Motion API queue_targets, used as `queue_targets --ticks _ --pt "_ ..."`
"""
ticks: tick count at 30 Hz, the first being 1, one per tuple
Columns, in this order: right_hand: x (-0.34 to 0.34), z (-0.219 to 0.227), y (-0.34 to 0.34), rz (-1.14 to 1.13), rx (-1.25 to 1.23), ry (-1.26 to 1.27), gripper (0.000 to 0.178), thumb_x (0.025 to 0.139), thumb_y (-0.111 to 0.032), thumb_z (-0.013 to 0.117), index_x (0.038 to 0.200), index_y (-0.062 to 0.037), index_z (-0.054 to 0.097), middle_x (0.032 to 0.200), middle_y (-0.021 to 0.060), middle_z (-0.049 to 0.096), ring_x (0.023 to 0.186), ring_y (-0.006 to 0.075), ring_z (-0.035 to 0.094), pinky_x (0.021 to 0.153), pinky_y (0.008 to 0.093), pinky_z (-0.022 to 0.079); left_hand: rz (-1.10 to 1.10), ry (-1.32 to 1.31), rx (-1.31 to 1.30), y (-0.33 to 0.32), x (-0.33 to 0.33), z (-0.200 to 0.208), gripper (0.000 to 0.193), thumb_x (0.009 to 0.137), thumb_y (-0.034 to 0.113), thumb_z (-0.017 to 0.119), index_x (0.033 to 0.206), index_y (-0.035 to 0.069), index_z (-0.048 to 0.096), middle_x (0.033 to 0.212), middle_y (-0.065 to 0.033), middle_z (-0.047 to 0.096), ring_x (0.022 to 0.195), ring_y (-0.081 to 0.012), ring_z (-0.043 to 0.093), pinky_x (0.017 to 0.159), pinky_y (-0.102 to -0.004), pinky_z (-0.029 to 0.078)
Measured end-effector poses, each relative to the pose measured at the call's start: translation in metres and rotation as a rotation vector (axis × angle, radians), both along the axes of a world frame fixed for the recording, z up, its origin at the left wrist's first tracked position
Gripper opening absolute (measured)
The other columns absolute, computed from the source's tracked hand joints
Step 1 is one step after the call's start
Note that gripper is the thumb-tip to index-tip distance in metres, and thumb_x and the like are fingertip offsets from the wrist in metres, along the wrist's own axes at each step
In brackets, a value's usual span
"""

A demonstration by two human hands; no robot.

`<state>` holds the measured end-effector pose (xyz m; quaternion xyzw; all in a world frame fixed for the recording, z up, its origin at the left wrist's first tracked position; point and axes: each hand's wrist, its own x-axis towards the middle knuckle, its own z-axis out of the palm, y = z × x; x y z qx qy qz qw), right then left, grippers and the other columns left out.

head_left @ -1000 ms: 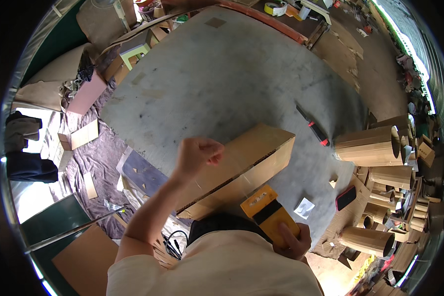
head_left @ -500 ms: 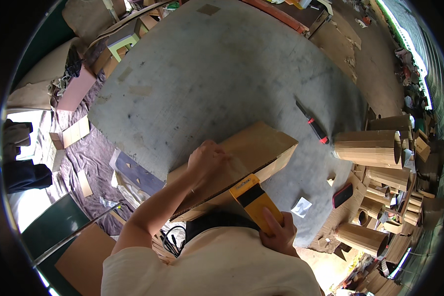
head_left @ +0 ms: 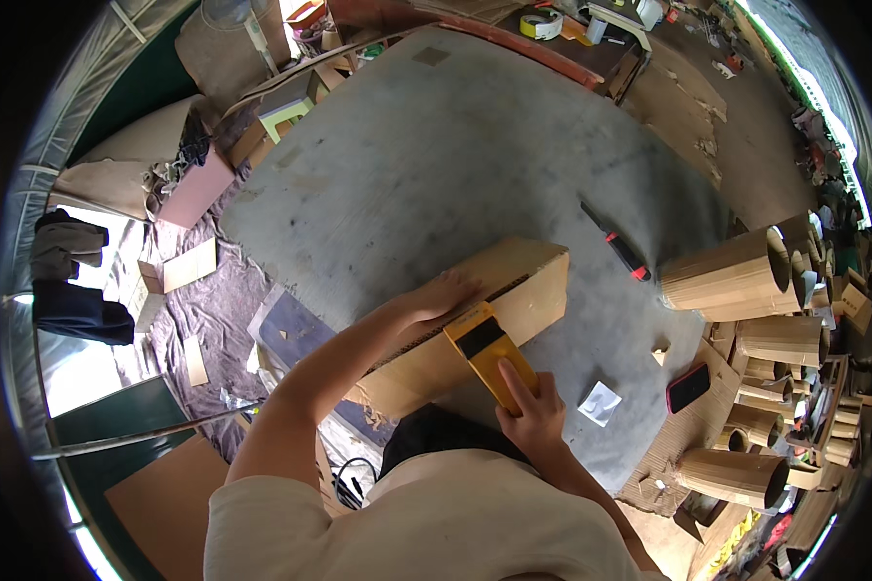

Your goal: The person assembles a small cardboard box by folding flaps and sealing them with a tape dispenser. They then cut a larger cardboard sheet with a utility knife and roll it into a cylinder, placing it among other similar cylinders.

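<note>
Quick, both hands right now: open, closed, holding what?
Left hand: looks open, laid on the cardboard box, gripping nothing visible.
Right hand: closed around the yellow-and-black handheld tool.

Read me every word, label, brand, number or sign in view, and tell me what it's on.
None is clear enough to quote.
Yellow tool in the right hand: small dark marks near its top end, too small to read.
White paper: any print too faint to tell.
</note>
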<state>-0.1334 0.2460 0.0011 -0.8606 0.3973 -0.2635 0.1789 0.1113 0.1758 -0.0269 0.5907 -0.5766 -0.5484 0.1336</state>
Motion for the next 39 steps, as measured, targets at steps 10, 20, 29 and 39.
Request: queue_targets --ticks 10,20,29,39 --pt "-0.054 -0.067 0.031 -0.008 0.107 0.087 0.074 0.059 -0.014 0.069 0.128 -0.03 0.045 0.085 0.0119 0.045 0.072 0.0292 0.053 0.059 0.0389 0.048 0.231 -0.665 -0.134 0.014 -0.05 0.021 0.067 0.066 0.065 0.06 0.094 0.005 0.059 0.083 -0.0143 0.064 0.082 -0.0308 0.062 0.067 -0.0393 0.047" --pt "-0.041 -0.063 0.024 0.019 0.112 0.079 0.078 0.061 -0.017 0.071 0.131 -0.03 0.04 0.088 0.0134 0.045 0.073 0.0288 0.054 0.057 0.0376 0.048 0.113 -0.723 -0.116 -0.013 -0.007 0.026 0.073 0.052 0.07 0.068 0.068 -0.001 0.06 0.064 -0.0133 0.061 0.065 -0.0272 0.062 0.059 -0.038 0.046" --pt "-0.01 -0.039 0.015 -0.016 0.005 -0.02 0.08 0.054 -0.009 0.071 0.128 -0.0265 0.046 0.084 0.0102 0.045 0.063 0.0218 0.052 0.052 0.0321 0.049 0.303 -0.359 -0.25 -0.084 0.169 -0.028 0.068 0.063 0.061 0.069 0.078 -0.005 0.064 0.063 -0.0124 0.06 0.062 -0.0194 0.057 0.061 -0.0336 0.044" --pt "0.121 -0.06 -0.086 0.02 -0.039 0.024 0.079 0.057 -0.015 0.072 0.129 -0.0297 0.042 0.081 0.0108 0.045 0.062 0.026 0.053 0.051 0.0348 0.049 0.224 -0.331 -0.121 -0.074 0.122 0.023 0.074 0.069 0.056 0.062 0.113 -0.002 0.051 0.098 -0.0191 0.062 0.089 -0.0318 0.061 0.078 -0.0371 0.047"
